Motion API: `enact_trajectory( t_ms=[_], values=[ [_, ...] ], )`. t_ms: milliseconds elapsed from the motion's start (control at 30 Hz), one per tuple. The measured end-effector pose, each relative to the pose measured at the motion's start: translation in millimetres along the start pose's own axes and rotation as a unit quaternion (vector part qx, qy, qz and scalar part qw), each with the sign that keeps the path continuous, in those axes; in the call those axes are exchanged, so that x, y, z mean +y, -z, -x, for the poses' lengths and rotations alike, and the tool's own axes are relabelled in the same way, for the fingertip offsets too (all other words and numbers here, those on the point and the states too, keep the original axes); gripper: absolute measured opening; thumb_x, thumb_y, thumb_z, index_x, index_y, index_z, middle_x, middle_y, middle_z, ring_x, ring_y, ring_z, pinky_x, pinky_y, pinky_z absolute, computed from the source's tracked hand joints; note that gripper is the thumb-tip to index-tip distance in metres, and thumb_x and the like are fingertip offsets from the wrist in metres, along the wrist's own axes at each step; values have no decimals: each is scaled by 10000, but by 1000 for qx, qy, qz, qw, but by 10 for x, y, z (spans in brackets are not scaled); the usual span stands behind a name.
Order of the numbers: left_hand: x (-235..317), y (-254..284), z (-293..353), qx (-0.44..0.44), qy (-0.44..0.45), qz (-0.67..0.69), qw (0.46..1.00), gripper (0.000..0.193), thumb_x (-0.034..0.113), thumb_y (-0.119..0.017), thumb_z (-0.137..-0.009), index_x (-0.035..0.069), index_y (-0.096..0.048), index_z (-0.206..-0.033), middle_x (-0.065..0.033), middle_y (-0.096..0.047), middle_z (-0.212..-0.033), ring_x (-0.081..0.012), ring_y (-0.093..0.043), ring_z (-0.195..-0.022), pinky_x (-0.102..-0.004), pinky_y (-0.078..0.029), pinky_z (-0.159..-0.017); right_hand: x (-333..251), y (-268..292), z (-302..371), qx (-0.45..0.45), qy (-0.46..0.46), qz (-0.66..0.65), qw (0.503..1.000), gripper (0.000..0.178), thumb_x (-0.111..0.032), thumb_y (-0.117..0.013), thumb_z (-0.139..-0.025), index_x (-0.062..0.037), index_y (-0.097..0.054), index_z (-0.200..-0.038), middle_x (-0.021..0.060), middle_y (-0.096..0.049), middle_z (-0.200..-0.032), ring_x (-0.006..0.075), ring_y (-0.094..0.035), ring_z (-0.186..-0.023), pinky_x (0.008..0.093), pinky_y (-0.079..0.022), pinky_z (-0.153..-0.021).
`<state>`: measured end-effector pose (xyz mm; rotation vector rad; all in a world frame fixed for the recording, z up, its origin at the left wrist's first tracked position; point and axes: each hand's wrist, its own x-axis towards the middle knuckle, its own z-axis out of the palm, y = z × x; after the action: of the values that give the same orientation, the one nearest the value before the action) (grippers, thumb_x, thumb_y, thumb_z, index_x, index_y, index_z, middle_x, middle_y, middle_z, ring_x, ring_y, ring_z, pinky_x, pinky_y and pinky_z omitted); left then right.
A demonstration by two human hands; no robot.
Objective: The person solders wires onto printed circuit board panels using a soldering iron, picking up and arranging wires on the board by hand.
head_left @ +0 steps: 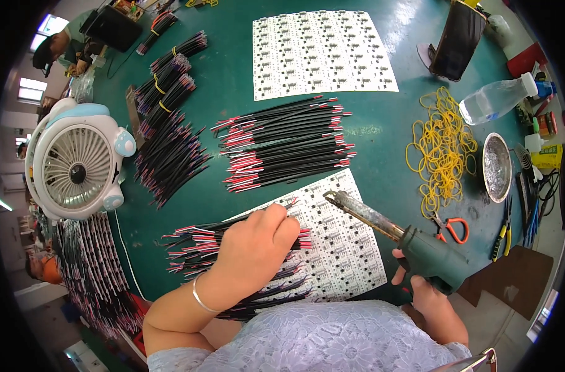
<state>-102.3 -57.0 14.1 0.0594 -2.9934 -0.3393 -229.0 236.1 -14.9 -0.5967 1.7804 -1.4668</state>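
My left hand (254,245) is closed on a black cable, whose bared red wire end (293,202) sticks out past the fingertips over a white circuit board panel (350,248). Beneath that hand lie several black cables (196,239) with red and white ends, some overlapping the panel. In my right hand (422,291) is a soldering iron (434,257) with a thick green handle. Its metal tip points left and hovers near the panel's upper edge, apart from the cable. The far fingers of my left hand hide most of the cable it holds.
Loose black cables (289,142) and another circuit panel (319,56) lie ahead. Bundled cables (171,87) and a fan (78,170) stand left. To the right are yellow rubber bands (443,149), a metal bowl (497,167), orange-handled cutters (453,229) and a bottle (496,99).
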Motion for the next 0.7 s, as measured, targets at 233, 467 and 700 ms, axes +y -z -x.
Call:
enact_trajectory(
  t_ms=[233, 467, 700],
  values=[
    [-1, -155, 47, 14, 19, 19, 1000, 227, 67, -643, -671, 91, -578, -887, -50, -508, -799, -202, -563, -634, -313, -447, -489, -34, -145, -60, 43, 41, -83, 995, 377, -216, -605, -895, 60, -561, -1148, 107, -624, -874, 144, -621, -596, 276, -513, -546],
    [-31, -234, 56, 92, 2, 42, 995, 279, 25, -674, -635, 61, -650, -911, -55, -574, -826, -228, -570, -624, -337, -465, -517, -80, -131, -60, 13, 26, -29, 999, 290, -145, -626, -847, 19, -607, -1086, 102, -624, -885, 168, -632, -625, 289, -516, -575],
    [-9, -195, 38, 63, -8, 7, 998, 221, 56, -658, -682, 54, -661, -903, -44, -568, -802, -193, -566, -620, -316, -463, -512, -59, -142, -57, -27, 117, 242, 963, 353, -216, -585, -884, 50, -567, -1115, 87, -593, -857, 143, -605, -597, 277, -500, -559]
  ],
)
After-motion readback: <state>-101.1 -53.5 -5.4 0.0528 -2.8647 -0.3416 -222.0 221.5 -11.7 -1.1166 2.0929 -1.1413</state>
